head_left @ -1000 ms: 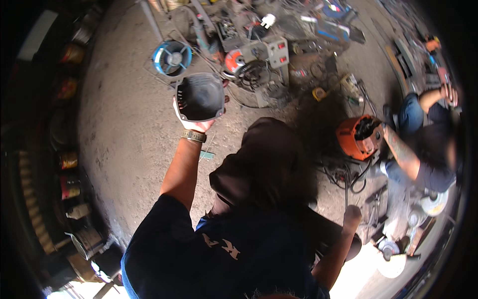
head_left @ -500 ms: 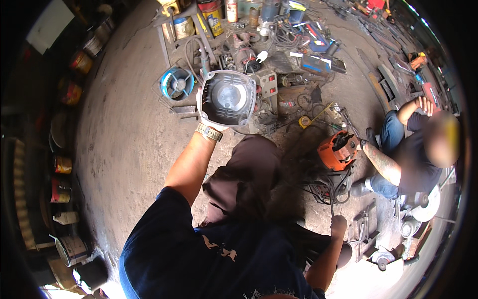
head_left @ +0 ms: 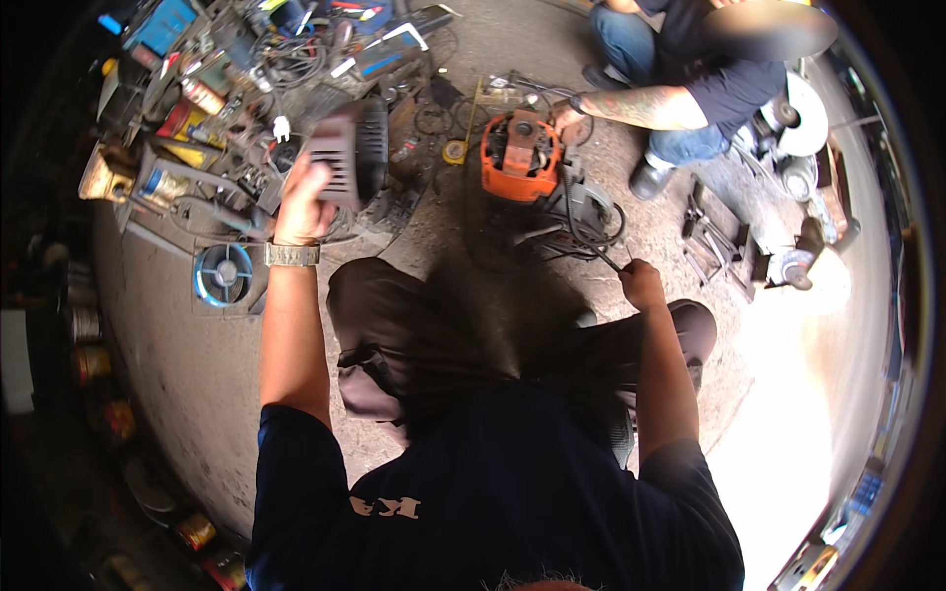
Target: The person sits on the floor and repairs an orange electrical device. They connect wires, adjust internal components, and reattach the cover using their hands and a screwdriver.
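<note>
My left hand (head_left: 304, 202), with a metal watch on its wrist, grips a grey slotted motor housing cover (head_left: 340, 158). The cover is raised above the cluttered floor and turned side-on, so its inside is mostly hidden. My right hand (head_left: 642, 284) is closed around a thin dark rod (head_left: 613, 262) that points toward the orange machine; its kind cannot be made out. The orange machine (head_left: 519, 177) stands on the floor ahead, its top open on inner parts. A co-worker's hand (head_left: 566, 114) touches its far right side.
Tools, cables and cans crowd the far left, with a blue ring-shaped part (head_left: 223, 274) nearer me. A yellow tape measure (head_left: 454, 151) lies left of the machine. The co-worker (head_left: 680, 108) crouches at far right, near a metal frame (head_left: 719, 236) and angle grinder (head_left: 791, 268).
The view has swung to the right. My left hand has turned the cover from its open inside facing me to side-on. My right hand still grips the rod.
</note>
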Motion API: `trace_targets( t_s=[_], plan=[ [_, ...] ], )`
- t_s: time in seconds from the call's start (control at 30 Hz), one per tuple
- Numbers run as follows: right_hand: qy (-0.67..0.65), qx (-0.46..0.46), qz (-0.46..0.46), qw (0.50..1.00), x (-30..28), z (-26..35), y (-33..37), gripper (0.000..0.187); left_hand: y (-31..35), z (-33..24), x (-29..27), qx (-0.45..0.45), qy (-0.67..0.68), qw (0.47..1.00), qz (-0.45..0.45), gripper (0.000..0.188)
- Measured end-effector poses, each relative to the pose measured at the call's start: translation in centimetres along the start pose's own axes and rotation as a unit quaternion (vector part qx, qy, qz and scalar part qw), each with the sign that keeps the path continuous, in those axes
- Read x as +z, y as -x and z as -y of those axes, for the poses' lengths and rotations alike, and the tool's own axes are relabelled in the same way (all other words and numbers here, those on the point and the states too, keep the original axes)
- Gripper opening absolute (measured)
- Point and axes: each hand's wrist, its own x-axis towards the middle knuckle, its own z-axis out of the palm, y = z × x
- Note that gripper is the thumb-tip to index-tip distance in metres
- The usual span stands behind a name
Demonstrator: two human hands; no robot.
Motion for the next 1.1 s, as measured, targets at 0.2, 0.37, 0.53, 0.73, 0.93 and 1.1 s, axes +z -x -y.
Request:
trace_targets(
  t_s=[0.2, 0.37, 0.53, 0.73, 0.93, 1.1],
  plan=[
    [0.001, 0.016, 0.004, 1.000, 0.3, 0.0, 0.7, 0.022, -8.6, 1.3, 10.8, 0.108, -0.484, 0.846, 0.197, 0.103],
    [-0.017, 0.001, -0.025, 1.000, 1.0, -0.4, 0.9, 0.022, -12.5, 3.2, 15.3, 0.135, -0.542, 0.771, 0.306, 0.108],
    [-0.038, -0.002, -0.004, 0.999, 0.8, -0.6, 1.0, 0.021, -13.5, 3.9, 16.9, 0.125, -0.583, 0.726, 0.343, 0.115],
    [-0.024, -0.008, -0.024, 0.999, 0.9, -0.5, 1.1, 0.020, -13.9, 4.2, 16.4, 0.124, -0.586, 0.713, 0.363, 0.118],
    [-0.033, 0.010, -0.002, 0.999, 0.6, -0.1, 1.0, 0.022, -14.3, 3.8, 16.7, 0.127, -0.580, 0.713, 0.373, 0.119],
    [-0.035, 0.015, -0.002, 0.999, 0.5, -0.1, 1.0, 0.021, -14.5, 1.2, 16.7, 0.083, -0.568, 0.781, 0.247, 0.099]
  ],
)
